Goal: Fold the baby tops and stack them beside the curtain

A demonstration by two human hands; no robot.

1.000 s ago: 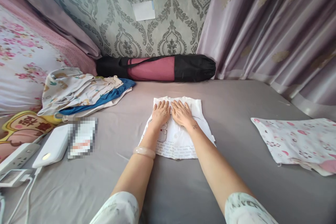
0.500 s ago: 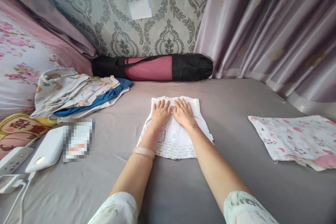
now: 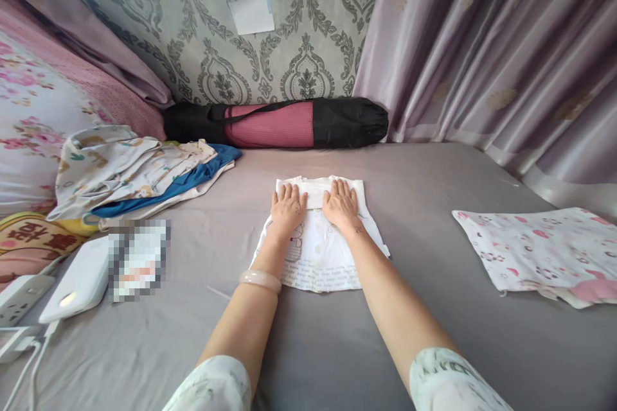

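A small white baby shirt [image 3: 318,273] with printed lettering and a drawn figure lies on the grey bed sheet [image 3: 193,327]. Its far part is folded over into a flat band. My left hand [image 3: 289,207] lies flat on the left side of this band, fingers stretched away from me. On the band's right side rests my right hand [image 3: 341,203], also flat with the fingers a little spread. A strip of white cloth shows between the two hands. Neither hand grips the fabric.
Rumpled clothes [image 3: 130,167] lie at the left, near a white power bank [image 3: 80,279], a power strip [image 3: 22,298] and a blurred packet [image 3: 139,260]. A folded pink-patterned cloth [image 3: 535,253] is at the right. A rolled mat in a bag [image 3: 274,125] lies along the wall.
My hands have moved apart across the folded band, the left one leftward and the right one slightly rightward. Both stay flat on the shirt. The view has shifted slightly.
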